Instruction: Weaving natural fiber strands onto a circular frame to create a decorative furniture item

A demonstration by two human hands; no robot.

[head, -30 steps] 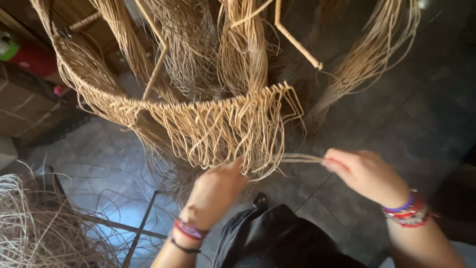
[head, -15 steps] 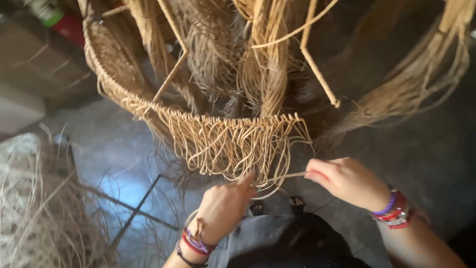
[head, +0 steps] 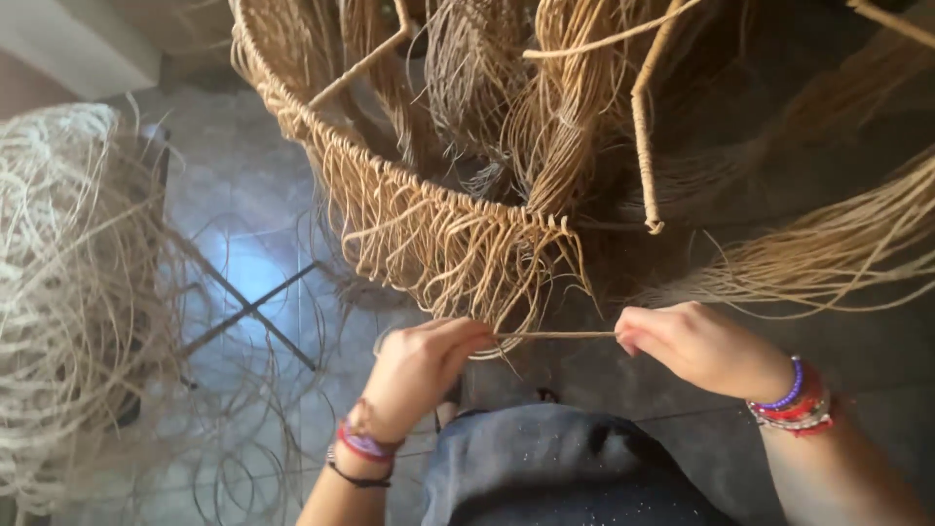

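strand (head: 557,335): a thin pale straw-coloured fibre, stretched level between my two hands, just under the low edge of the fringe.
right hand (head: 699,349): my fingertips are pressed together on the right end of the strand, pinching it; the other fingers are curled in behind.
left hand (head: 421,370): my fingers are bunched and bent over the left end of the strand, thumb against them, so it is nipped there too; the hand touches the lowest loops of the fringe.
left wrist: a red and purple band and a thin dark cord sit on it.
right wrist: a stack of red, purple and pale bead bands.
fringe (head: 458,255): many knotted strands hang down from the near rim of the hoop in loose loops; the strand i hold runs out of its bottom edge.
hoop (head: 321,136): a wrapped round rim, tilted, curving from the upper left down to the middle, with a thin wrapped spoke crossing inside it.
rod (head: 643,127): a wrapped stick hanging nearly upright to the right of the fringe, its end free, apart from my hands.
bundles (head: 545,97): thick hanks of the same fibre hang inside the hoop, behind the fringe.
loose hank (head: 838,244): more fibre sweeps across the right side, above my right hand, not touching it.
pale heap (head: 68,292): a tangled mound of lighter fibre at the far left, well apart from my hands.
floor (head: 253,253): grey tiles, with stray curls of fibre on them.
lap (head: 555,468): dark cloth just below my hands.
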